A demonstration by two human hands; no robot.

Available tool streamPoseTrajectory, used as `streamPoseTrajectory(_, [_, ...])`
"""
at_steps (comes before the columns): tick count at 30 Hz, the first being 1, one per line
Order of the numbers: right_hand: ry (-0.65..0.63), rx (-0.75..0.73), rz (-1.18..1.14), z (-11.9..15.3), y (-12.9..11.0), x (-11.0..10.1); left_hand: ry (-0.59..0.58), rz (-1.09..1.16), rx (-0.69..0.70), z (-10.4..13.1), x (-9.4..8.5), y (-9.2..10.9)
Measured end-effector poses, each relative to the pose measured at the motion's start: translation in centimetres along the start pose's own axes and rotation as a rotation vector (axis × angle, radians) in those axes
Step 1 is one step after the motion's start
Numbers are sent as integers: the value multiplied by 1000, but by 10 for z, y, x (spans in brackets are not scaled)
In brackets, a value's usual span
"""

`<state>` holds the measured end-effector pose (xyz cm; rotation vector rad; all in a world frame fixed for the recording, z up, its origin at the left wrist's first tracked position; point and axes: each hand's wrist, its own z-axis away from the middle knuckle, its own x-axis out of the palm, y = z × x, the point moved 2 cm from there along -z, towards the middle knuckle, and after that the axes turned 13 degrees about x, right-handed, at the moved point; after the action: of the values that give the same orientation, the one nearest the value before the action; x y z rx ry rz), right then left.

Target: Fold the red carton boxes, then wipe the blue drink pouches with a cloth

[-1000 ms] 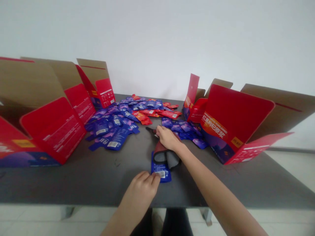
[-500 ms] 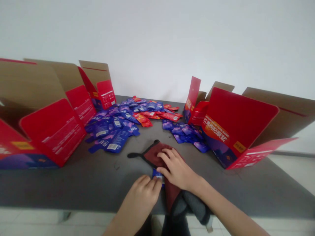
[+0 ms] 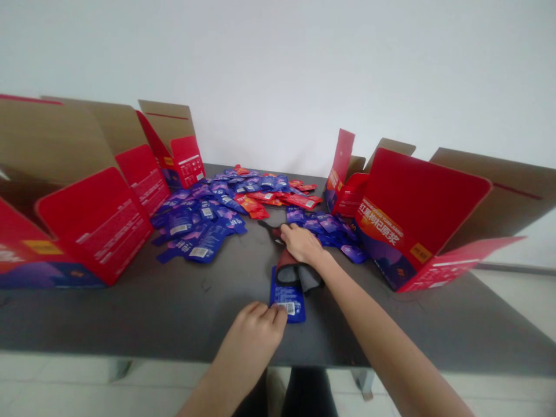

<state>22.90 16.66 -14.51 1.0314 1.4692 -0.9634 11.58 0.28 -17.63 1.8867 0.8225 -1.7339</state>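
In the middle of the near table lies a flat blue pouch [image 3: 288, 310] with a white barcode label. My left hand [image 3: 258, 327] is closed on its lower left edge, thumb and fingers bent together at the label. My right hand [image 3: 301, 242] grips a bunched reddish-brown cloth [image 3: 287, 259] with black trim and a grey underside. The cloth covers the upper right part of the pouch, and one dark end of it sticks out past the fingertips. My right fingertips are partly hidden in the folds.
Blue pouches [image 3: 204, 240] and red pouches [image 3: 299, 200] lie piled behind, with a smaller blue heap [image 3: 330, 229] at right. Open red cartons stand on both sides, including a left carton [image 3: 93, 226] and a right carton [image 3: 417, 214]. The grey table [image 3: 152, 324] ends close to me.
My right hand has moved away from me with the cloth, which is now bunched up. More of the blue pouch shows. My left hand has stayed at the pouch.
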Motion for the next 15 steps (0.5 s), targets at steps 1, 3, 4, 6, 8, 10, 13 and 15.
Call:
streamPoseTrajectory(1, [30,23,-13,2,3,-10,-25,29,-21,-1,-2,0])
streamPoseTrajectory(3, [107,17,-54,19,4,-33,-58,68,-33,-2,-6,0])
streamPoseTrajectory(4, [157,-25,-92,33,2,-43,-68,77,-24,-3,-7,0])
streamPoseTrajectory(6, [159,-173,-129,63,-7,-52,-72,79,6,-4,-8,-1])
streamPoseTrajectory(8, [62,-312,-95,87,-18,-45,-56,70,33,-4,-6,-2])
streamPoseTrajectory(10, [-19,-381,-23,98,-26,-27,-30,43,43,-4,-3,-2])
streamPoseTrajectory(13, [-45,-406,30,92,-29,-5,33,-41,74,-3,2,0])
streamPoseTrajectory(15, [-37,-404,34,83,-26,2,82,-94,102,-2,5,2])
